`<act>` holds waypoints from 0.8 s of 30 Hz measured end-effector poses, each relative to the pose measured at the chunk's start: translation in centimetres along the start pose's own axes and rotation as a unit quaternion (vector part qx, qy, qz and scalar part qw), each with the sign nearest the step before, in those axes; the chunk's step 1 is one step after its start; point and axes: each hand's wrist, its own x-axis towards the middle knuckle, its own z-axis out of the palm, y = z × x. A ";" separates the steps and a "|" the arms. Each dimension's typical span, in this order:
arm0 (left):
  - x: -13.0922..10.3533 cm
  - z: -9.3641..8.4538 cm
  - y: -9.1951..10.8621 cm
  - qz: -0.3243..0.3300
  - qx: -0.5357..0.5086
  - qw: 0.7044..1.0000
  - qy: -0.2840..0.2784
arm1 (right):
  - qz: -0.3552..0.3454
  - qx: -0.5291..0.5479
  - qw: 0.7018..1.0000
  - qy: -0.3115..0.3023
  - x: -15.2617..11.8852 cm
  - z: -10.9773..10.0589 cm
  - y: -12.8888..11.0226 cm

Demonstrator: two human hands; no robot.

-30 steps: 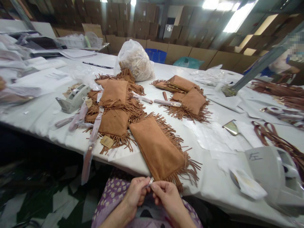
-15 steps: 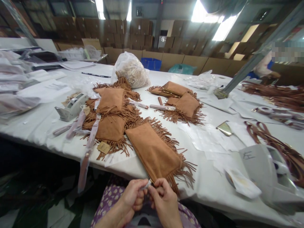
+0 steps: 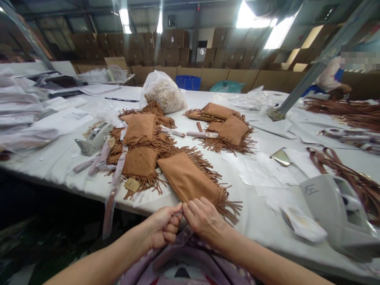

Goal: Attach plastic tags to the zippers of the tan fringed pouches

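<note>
A tan fringed suede pouch lies at the table's front edge, its near corner meeting my two hands. My left hand is closed in a pinch, with a bit of something thin and pale at its fingertips, mostly hidden. Fingers bent over the pouch's near corner, my right hand is closed and touches my left fingertips. The zipper end there is covered by my fingers. Left of this pouch are stacked fringed pouches with wrapped straps and a paper tag.
Tape dispensers stand at left and right. More pouches and a stuffed plastic bag lie farther back. A metal post rises at the right, near brown straps. Another person is beyond it.
Both hands have moved up toward the table edge, and my right hand has turned over onto the pouch's corner. More of my forearms shows. The pouch's near end looks slightly shifted.
</note>
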 end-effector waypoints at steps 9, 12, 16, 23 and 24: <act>-2.7 1.5 -0.2 -0.007 -0.023 1.000 -0.017 | 0.175 0.034 0.982 0.056 2.8 1.4 -2.3; -3.0 1.1 -0.6 0.043 0.004 0.998 -0.041 | 0.190 0.076 0.977 0.060 3.1 2.8 -2.5; -4.2 -1.6 -3.0 0.117 0.202 0.971 -0.059 | 0.238 0.137 0.961 0.034 2.6 4.5 -2.0; -6.3 -7.5 -4.0 0.219 0.429 0.872 0.084 | 0.131 0.333 0.933 -0.042 -0.9 1.1 -0.7; -6.0 -7.7 -3.2 0.256 0.385 0.877 0.126 | 0.131 0.362 0.922 -0.039 -1.5 0.4 0.3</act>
